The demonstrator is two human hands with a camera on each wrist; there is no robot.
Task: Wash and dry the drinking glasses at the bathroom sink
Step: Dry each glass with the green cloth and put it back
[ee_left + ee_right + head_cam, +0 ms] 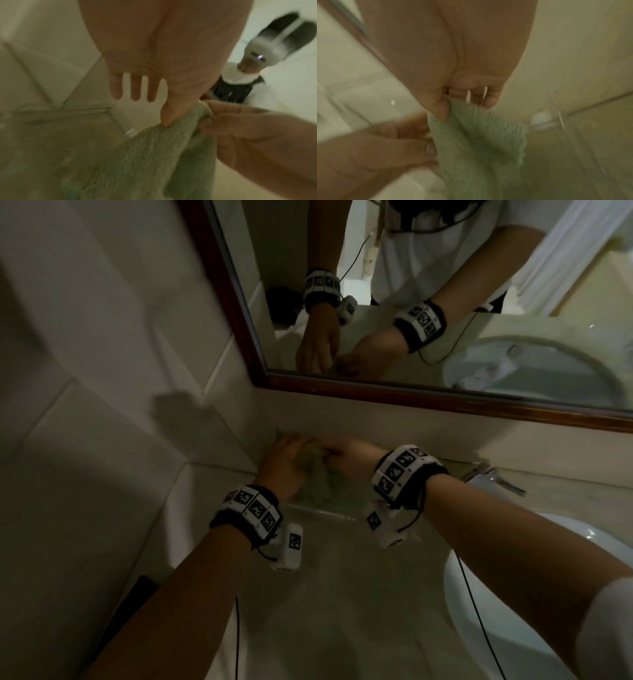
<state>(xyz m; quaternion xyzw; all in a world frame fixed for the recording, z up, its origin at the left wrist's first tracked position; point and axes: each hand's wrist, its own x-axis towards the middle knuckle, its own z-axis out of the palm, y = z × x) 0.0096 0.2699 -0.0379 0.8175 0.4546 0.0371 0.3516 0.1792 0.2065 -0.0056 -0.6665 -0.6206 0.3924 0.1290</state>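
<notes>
Left hand (287, 465) and right hand (346, 455), each grip pinching one green towel (317, 474) over the tabletop (342, 594) in the corner below the mirror (445, 337). One clear glass (570, 115) faintly visible just beside the towel; count of other glasses impossible to tell. Risk, as judged: towel swept against the barely visible glass, toppling it. One sink (479, 594), one tap (493, 477).
</notes>
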